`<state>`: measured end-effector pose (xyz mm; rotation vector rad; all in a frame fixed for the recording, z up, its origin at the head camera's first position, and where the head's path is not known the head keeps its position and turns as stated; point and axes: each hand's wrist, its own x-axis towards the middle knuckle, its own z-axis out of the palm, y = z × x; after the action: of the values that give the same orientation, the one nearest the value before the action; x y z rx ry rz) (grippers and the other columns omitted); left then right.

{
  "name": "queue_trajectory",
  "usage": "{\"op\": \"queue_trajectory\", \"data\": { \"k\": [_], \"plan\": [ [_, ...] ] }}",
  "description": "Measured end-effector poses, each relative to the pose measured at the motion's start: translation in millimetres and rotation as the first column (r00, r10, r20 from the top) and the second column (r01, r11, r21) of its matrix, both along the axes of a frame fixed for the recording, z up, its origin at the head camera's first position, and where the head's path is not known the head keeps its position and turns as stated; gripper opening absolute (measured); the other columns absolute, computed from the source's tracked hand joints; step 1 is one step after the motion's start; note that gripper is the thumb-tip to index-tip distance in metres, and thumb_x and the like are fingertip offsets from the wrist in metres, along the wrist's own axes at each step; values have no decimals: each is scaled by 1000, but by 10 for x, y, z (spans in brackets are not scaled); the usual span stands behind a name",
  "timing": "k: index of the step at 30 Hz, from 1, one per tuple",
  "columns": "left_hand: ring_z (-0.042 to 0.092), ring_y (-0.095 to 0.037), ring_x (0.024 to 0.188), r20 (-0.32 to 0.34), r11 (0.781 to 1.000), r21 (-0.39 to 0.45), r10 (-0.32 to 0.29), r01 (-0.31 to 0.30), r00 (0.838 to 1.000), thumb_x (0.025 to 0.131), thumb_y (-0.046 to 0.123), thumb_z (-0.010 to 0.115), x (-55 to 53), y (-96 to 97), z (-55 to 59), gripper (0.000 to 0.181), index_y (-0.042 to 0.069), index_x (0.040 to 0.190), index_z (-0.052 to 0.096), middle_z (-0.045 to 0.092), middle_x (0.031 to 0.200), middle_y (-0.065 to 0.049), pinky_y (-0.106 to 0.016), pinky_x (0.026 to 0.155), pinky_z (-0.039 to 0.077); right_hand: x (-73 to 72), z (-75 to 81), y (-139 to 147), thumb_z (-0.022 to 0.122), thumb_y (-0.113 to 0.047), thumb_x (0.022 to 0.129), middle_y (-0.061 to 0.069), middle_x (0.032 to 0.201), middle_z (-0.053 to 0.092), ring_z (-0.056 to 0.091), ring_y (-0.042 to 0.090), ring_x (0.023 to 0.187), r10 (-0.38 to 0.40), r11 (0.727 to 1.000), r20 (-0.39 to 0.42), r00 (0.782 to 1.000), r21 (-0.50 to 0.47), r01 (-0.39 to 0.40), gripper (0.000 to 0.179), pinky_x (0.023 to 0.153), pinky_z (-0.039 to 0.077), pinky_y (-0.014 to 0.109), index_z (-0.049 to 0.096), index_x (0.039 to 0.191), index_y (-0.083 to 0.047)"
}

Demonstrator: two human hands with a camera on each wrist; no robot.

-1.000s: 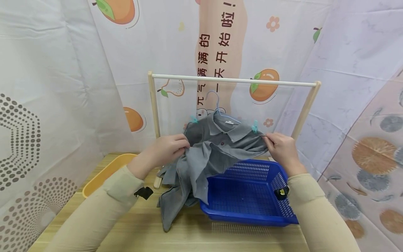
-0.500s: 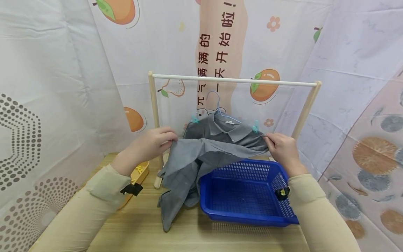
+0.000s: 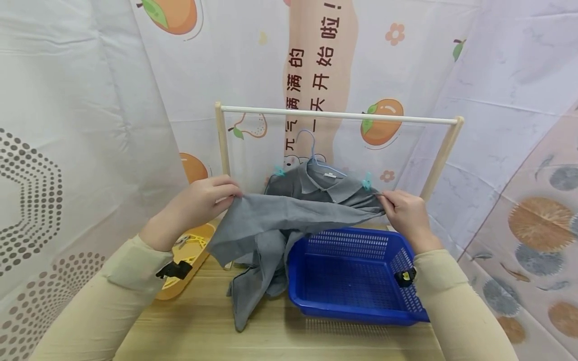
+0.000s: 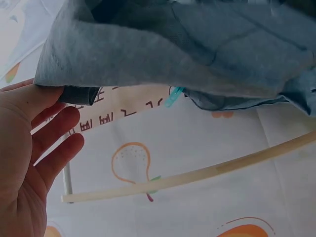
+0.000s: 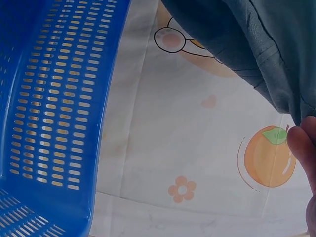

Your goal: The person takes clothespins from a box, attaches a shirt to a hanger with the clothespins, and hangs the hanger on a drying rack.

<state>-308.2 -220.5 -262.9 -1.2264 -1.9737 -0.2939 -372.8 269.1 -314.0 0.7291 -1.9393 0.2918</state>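
A grey collared shirt (image 3: 266, 215) is on a light blue hanger (image 3: 312, 145), with a teal clip (image 3: 367, 181) at one shoulder and another teal clip (image 3: 279, 171) at the other. My left hand (image 3: 198, 200) pinches an edge of the cloth and holds it out to the left, so a stretch of fabric spans the shirt's front. In the left wrist view the thumb and forefinger grip that edge while the other fingers (image 4: 59, 153) are loosely bent. My right hand (image 3: 404, 213) pinches the cloth near the right shoulder clip. Much of the shirt front is hidden behind the stretched fabric.
Behind the shirt stands a rack with a white rail (image 3: 338, 115) and wooden posts. A blue perforated basket (image 3: 352, 316) sits on the wooden table (image 3: 203, 331) below right. An orange tray (image 3: 178, 291) with yellow items lies left, partly behind my left forearm. Printed curtains enclose the table.
My left hand has moved left and slightly up, drawing the cloth from a bunched hang into a stretched span. The right hand keeps its grip in nearly the same place.
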Motion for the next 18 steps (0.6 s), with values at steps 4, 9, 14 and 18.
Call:
{"op": "queue_trajectory", "data": {
  "k": [4, 9, 14, 18],
  "plan": [
    [68, -19, 83, -2, 1000, -6, -1, 1, 1000, 79, -12, 77, 44, -9, -81, 26, 7, 97, 75, 70, 98, -2, -35, 66, 57, -2, -3, -3, 78, 0, 84, 14, 73, 71, 64, 29, 60, 2, 1000, -5, 1000, -3, -2, 4, 52, 50, 46, 76, 87, -1],
    [67, -16, 77, 13, 999, -24, -48, 48, 999, 74, -14, 79, 82, -10, -288, 31, 7, 96, 74, 68, 96, -2, -32, 63, 56, -2, -14, 0, 79, 2, 81, 14, 73, 71, 64, 30, 60, 12, 1000, -7, 1000, -5, -12, 8, 52, 51, 46, 76, 88, -2],
    [67, -16, 78, 53, 995, -47, -85, 87, 995, 72, -12, 83, 112, 2, -496, 34, 9, 96, 73, 67, 96, 0, -31, 65, 57, -1, -15, 6, 79, 3, 82, 15, 75, 72, 66, 32, 62, 15, 1000, -16, 1000, -10, -15, 8, 53, 52, 47, 76, 89, -1],
    [66, -14, 79, 96, 994, -75, -69, 77, 993, 74, -9, 84, 147, 0, -643, 30, 11, 94, 74, 66, 96, 2, -28, 67, 56, 0, -14, 11, 77, 2, 84, 14, 74, 71, 66, 31, 61, 13, 1000, -19, 1000, -7, -13, 5, 52, 51, 46, 76, 87, -2]
  ]
}}
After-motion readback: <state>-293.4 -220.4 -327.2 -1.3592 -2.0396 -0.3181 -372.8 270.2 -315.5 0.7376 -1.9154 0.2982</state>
